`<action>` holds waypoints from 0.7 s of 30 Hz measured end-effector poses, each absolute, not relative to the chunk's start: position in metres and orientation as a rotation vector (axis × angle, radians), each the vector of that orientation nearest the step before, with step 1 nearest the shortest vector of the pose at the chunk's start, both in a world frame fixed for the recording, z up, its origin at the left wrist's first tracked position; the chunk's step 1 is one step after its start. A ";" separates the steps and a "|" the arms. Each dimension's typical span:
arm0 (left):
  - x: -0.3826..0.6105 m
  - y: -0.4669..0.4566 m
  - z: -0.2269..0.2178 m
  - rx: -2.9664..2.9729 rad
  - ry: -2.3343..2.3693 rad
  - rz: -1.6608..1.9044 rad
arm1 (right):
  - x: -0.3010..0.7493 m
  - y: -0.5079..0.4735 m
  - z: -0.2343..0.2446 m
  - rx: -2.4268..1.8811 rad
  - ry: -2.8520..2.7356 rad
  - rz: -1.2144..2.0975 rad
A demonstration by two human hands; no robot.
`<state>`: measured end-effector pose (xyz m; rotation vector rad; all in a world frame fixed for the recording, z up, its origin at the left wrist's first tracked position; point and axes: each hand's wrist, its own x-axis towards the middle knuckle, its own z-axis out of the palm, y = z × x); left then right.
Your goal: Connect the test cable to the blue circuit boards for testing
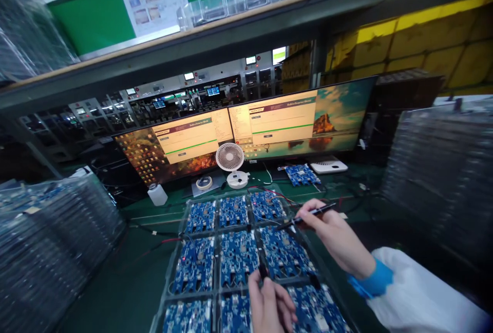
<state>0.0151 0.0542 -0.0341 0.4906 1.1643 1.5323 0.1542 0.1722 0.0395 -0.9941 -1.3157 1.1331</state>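
- circuit boards [236,256]: blue, laid in rows of three inside a clear compartmented tray [175,243]; tray sits on the green bench [127,281] at bottom centre of view.
- right hand [339,240]: enters from 4 o'clock, white sleeve with blue cuff; fingers pinched shut around a thin black probe [311,214], whose tip points toward 9 o'clock over the right-hand column of boards.
- left hand [269,304]: enters from 6 o'clock, fingers curled closed on a second black probe [263,271], tip up at 12 o'clock, touching or just above a middle-row board; cannot tell which.
- red and black wires [269,194]: run across the tray's far edge.
- small white fan [230,161]: at 12 o'clock from the tray.
- two monitors [246,132]: side by side behind the fan, each showing a pale window.
- loose blue board [302,173]: at 1 o'clock, beside a white box [329,166].
- white bottle [157,194]: at 10 o'clock.
- stacked clear trays [50,245]: at 9 o'clock and 3 o'clock, blurred.
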 end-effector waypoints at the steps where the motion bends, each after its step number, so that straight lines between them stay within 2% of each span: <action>1: 0.013 0.055 -0.031 0.504 1.168 1.562 | 0.151 0.155 0.046 -0.983 -1.354 1.166; 7: 0.010 0.051 -0.025 0.623 1.186 1.581 | 0.150 0.109 0.070 -1.007 -1.496 1.221; 15: 0.012 0.038 -0.031 0.924 1.240 1.414 | 0.159 0.091 0.063 -1.060 -1.610 1.236; 21: 0.022 0.028 -0.036 0.832 0.700 1.212 | 0.169 0.063 0.053 -1.041 -1.741 1.230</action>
